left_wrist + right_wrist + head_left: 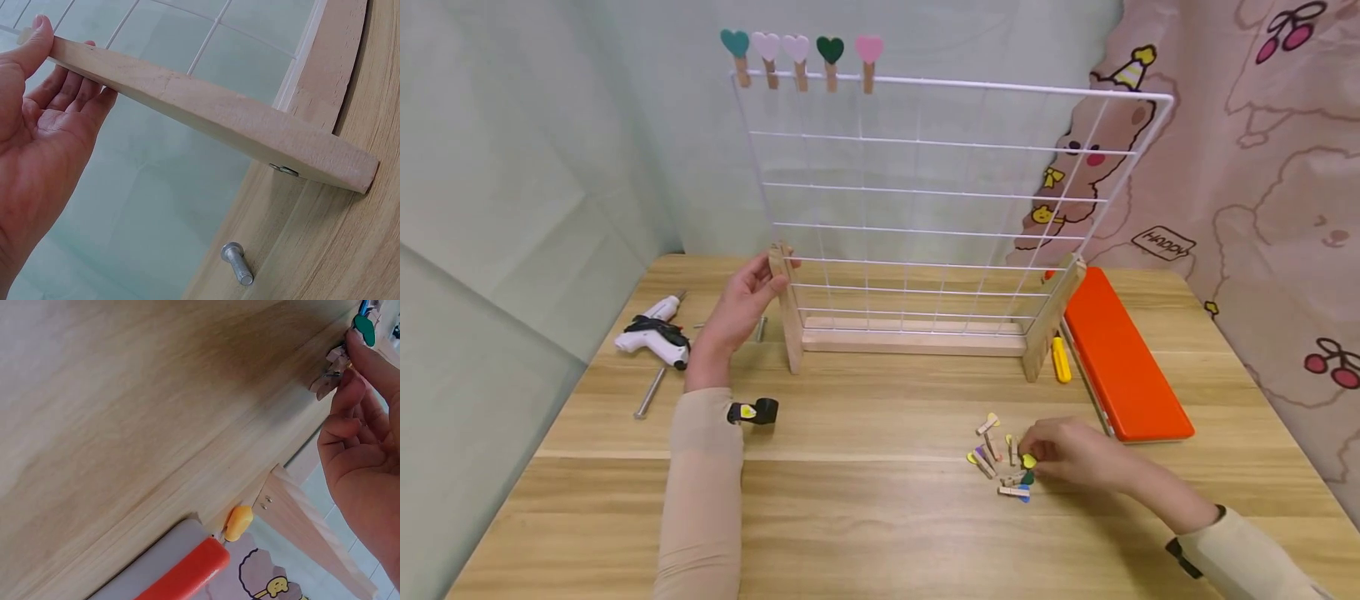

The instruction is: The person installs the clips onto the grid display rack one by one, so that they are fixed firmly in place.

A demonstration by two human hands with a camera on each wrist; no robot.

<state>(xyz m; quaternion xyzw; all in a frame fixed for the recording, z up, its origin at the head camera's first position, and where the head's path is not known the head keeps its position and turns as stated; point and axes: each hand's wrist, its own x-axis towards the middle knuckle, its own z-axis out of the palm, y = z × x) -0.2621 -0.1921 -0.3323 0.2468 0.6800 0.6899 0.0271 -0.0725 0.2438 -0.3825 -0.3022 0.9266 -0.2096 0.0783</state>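
A home craft corner: cartoon-bear curtain (1240, 167), wooden table (880, 517), glue gun (651, 333).

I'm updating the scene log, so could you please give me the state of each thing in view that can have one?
Wire grid stand: upright on the table.
Five heart clips: clipped along the grid's top wire.
Loose clips: lying on the table.
Left hand: holds the stand's left wooden leg.
Right hand: fingers on the loose clips.
Orange case: closed, lying flat.
Glue gun: lying on its side.

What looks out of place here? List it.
Loose metal bolts lie on the wooden table beside the white glue gun. Small heart-topped wooden clothespins lie scattered near the right hand. Nothing looks damaged.
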